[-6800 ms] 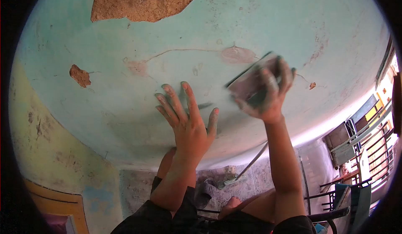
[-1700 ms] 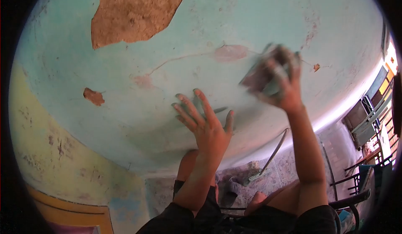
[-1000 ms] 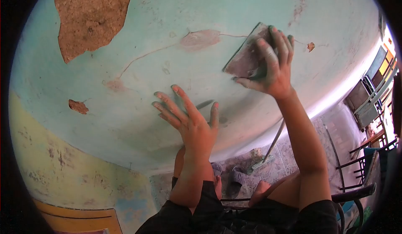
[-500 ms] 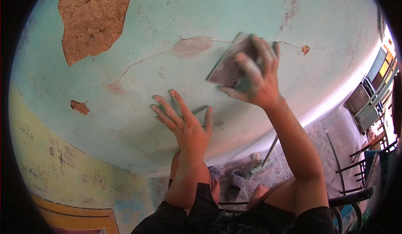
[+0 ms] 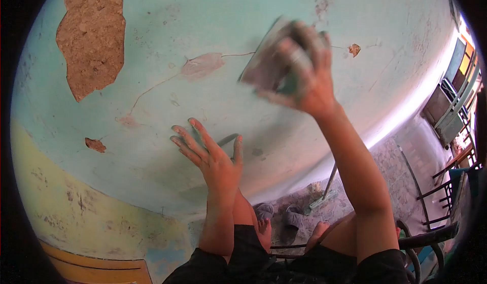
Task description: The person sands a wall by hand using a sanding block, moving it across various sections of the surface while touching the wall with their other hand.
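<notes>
My right hand (image 5: 304, 71) grips a flat, dusty rectangular pad (image 5: 266, 63), which looks like a sanding sheet or block. It lies over a thin crack in the pale green wall (image 5: 243, 5). The hand and pad are blurred, and the side facing the wall is hidden. Lower and to the left, my left hand (image 5: 209, 152) rests its spread fingers against the wall, holding nothing. Above it, a smooth pinkish-grey filled patch (image 5: 203, 65) sits on the crack. Pale dust coats the fingers of both hands.
A large brown area of bare plaster (image 5: 94, 40) shows at upper left, with smaller chips (image 5: 95, 145) (image 5: 354, 50) elsewhere. Below are shoes (image 5: 291, 217), a long-handled tool (image 5: 324, 197) and my bare feet. Dark metal furniture (image 5: 436, 203) stands at right.
My right hand has slid the pad up and to the right along the wall. My left hand keeps its spread pose there. The whole view has shifted slightly.
</notes>
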`<state>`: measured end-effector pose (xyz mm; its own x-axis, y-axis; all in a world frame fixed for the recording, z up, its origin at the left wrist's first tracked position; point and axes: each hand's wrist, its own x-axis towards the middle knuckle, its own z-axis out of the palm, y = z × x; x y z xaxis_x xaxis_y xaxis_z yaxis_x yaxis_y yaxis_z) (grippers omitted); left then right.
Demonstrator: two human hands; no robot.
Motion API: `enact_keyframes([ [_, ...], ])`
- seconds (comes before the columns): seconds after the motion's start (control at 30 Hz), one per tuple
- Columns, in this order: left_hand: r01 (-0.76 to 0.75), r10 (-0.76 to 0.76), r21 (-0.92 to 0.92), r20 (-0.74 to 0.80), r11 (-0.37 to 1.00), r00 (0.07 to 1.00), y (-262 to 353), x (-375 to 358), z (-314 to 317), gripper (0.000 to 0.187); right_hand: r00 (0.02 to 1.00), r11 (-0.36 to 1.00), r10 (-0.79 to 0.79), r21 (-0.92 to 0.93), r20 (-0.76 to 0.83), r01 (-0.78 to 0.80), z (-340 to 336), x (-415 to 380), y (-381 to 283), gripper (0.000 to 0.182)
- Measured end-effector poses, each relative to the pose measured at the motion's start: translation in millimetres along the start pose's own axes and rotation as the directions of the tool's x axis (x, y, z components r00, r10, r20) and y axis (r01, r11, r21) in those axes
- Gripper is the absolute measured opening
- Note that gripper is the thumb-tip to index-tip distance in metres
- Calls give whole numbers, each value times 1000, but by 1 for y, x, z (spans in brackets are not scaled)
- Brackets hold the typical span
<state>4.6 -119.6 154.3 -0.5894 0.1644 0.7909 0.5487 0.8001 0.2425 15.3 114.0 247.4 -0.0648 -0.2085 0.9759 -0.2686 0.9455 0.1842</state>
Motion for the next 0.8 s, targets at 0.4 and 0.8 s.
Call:
enact_keyframes([
  [0.4, 41, -43, 36, 38, 999, 998, 4, -2, 0, 104, 995, 995, 101, 3, -24, -100, -4, 7, 5, 91],
  [0.8, -15, 17, 70, -22, 997, 1000, 2, -2, 5, 105, 989, 997, -70, 33, 131, 66, -2, 2, -6, 89],
])
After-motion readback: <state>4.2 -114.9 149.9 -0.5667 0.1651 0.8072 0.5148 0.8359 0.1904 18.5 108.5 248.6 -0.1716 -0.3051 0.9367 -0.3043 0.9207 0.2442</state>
